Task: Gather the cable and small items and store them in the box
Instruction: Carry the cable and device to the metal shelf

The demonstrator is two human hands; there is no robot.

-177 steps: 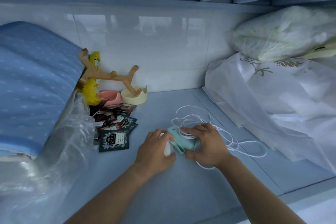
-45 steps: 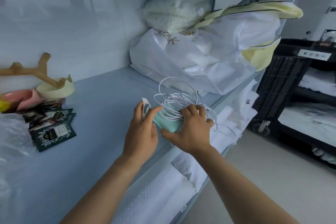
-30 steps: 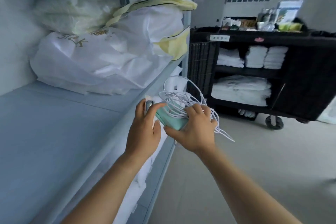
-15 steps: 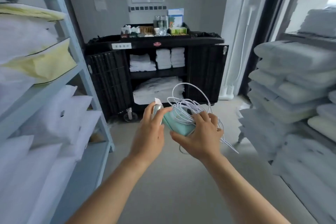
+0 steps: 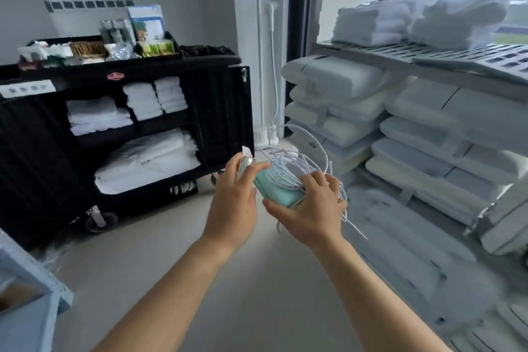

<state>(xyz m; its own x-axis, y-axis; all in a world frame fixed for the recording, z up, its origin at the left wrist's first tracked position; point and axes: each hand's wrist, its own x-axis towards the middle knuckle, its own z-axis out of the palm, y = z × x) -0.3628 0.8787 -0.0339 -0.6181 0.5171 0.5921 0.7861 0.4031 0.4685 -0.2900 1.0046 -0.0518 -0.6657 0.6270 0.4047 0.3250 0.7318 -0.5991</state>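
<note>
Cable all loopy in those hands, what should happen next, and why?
Probably tuck the loose loops in first. The white cable is bunched on the green case under the right hand, but strands dangle below it, and the left hand pinches a small item. No box is in sight.

Bare floor (image 5: 257, 294) runs ahead — black cart (image 5: 120, 134) hems the left, stacked pillows (image 5: 414, 151) the right

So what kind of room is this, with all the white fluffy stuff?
Probably a hotel housekeeping storeroom. A black cart holds folded towels and little toiletries, and the rack beside it is stacked with pillows.
</note>
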